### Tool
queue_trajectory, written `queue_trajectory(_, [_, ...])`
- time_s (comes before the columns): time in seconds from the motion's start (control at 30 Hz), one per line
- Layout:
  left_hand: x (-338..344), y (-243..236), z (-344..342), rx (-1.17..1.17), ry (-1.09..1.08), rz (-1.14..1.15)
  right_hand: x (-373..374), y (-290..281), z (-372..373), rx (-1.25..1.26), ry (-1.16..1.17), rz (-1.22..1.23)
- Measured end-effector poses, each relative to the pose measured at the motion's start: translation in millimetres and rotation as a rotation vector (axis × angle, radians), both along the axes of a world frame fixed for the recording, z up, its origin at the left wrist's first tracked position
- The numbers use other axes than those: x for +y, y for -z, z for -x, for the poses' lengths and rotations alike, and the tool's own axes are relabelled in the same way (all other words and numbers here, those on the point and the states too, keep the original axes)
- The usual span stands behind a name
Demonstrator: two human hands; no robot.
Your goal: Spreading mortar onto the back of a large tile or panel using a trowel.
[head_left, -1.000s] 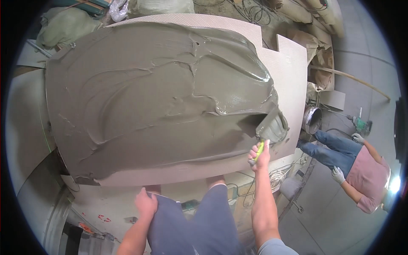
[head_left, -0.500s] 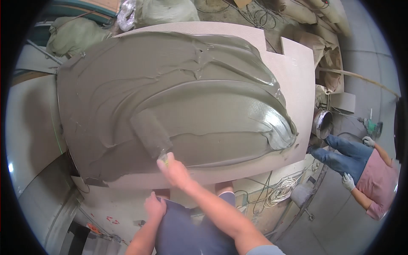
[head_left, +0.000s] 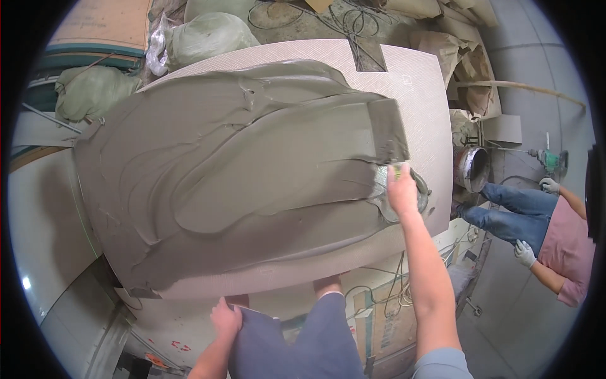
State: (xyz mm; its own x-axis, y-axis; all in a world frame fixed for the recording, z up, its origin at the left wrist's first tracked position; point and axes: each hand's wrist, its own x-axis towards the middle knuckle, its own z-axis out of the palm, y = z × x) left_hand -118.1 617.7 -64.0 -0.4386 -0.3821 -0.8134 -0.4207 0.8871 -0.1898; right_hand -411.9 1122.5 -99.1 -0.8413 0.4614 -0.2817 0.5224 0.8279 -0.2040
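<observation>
A large board (head_left: 435,95) with a patterned pale face carries a broad, wet layer of grey-green paste (head_left: 271,170), ridged and swirled. My right hand (head_left: 401,189) grips a yellow-green trowel handle at the right end of the paste; the wide flat blade (head_left: 387,126) lies in it, pointing away from me, with a heap of paste beside the handle. Low at the board’s near side, my left hand (head_left: 226,316) holds the edge of my grey shorts (head_left: 284,341) at my left leg.
At the right a co-worker (head_left: 562,246) wearing white gloves stands by a round bucket (head_left: 473,169) and a green power mixer (head_left: 549,161). Behind the board lie wrapped sacks (head_left: 208,41), cables (head_left: 360,25) and brown paper (head_left: 448,57). Loose cables (head_left: 398,284) lie below its near edge.
The trowel swept left across the paste, then back to the right and farther from me, its blade now upright in view, leaving a long curved ridge. My left hand stays at my shorts.
</observation>
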Motion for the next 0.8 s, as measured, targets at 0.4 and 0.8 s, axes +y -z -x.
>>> queue_trajectory(0.4, [-0.1,1.1,-7.7,-0.02,-0.004,0.022,-102.3,-6.8,61.3,0.051,0.748,1.171])
queue_trajectory(0.8, [1.7,9.5,-15.9,-0.05,0.009,0.052,-193.0,-15.6,97.7,-0.199,-0.245,0.44])
